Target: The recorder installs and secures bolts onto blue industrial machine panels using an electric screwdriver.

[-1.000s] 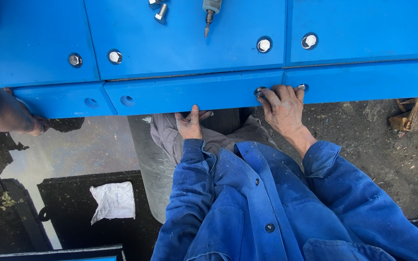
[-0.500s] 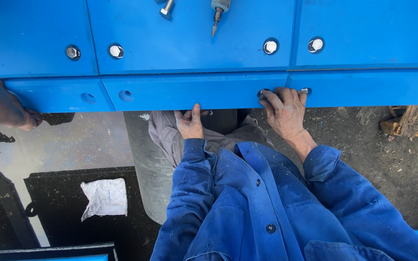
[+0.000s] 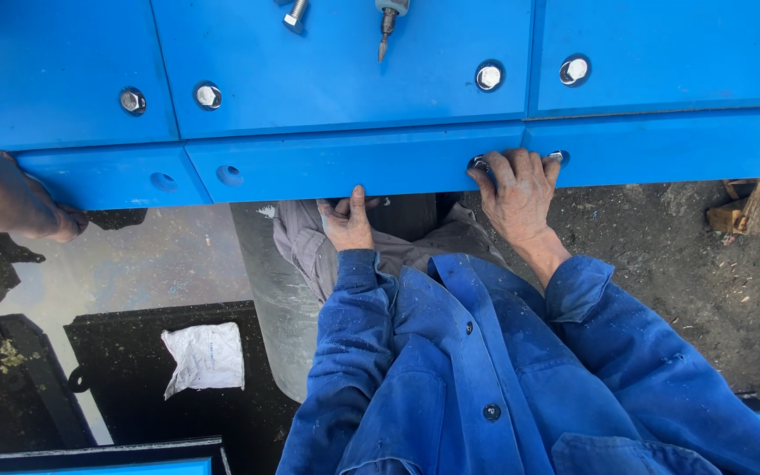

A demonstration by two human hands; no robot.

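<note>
Right hand [image 3: 519,189] fingers curl over a bolt [image 3: 478,163] on the blue panel's [image 3: 354,163] lower strip, at 12 o'clock; left hand [image 3: 347,220] grips its underside edge, thumb up. Probably fastening: next calls for seating the bolt squarely. The strip's long axis runs 9 to 3 o'clock

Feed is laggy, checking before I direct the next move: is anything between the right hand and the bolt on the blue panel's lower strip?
Nothing visible. The right hand already lies on the lower strip, fingers at the bolt. The left hand grips the strip's bottom edge.
</note>
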